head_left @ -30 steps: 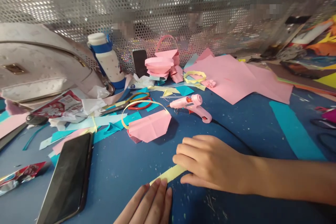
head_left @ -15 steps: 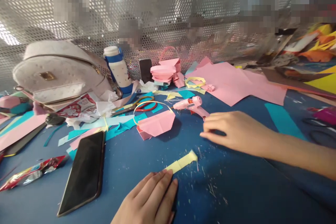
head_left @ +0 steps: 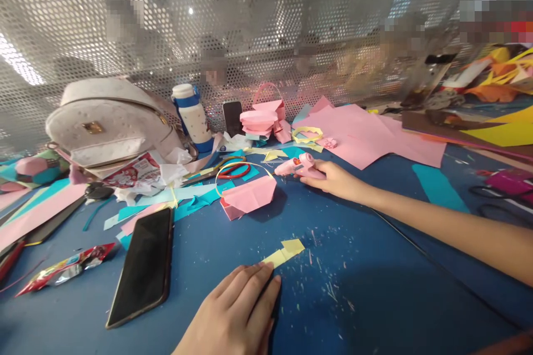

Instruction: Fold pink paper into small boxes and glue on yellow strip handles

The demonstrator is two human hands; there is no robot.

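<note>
My left hand lies on the table with its fingers stretched out flat. Its fingertips press on one end of a pale yellow paper strip, whose folded far end sticks out to the right. My right hand has its fingers closed round the handle of a pink hot glue gun, nozzle toward the left. Just left of the gun sits a small pink paper basket with a thin yellow handle. A black cord runs across the table below my right forearm.
A phone and a snack wrapper lie to the left. Behind are scissors, paper scraps, a backpack, a bottle and a larger pink paper basket. Pink sheets lie at the back right, before a perforated metal screen.
My right hand has reached forward and left and taken hold of the glue gun's handle. My left hand stays on the yellow strip, whose far end now lies flatter.
</note>
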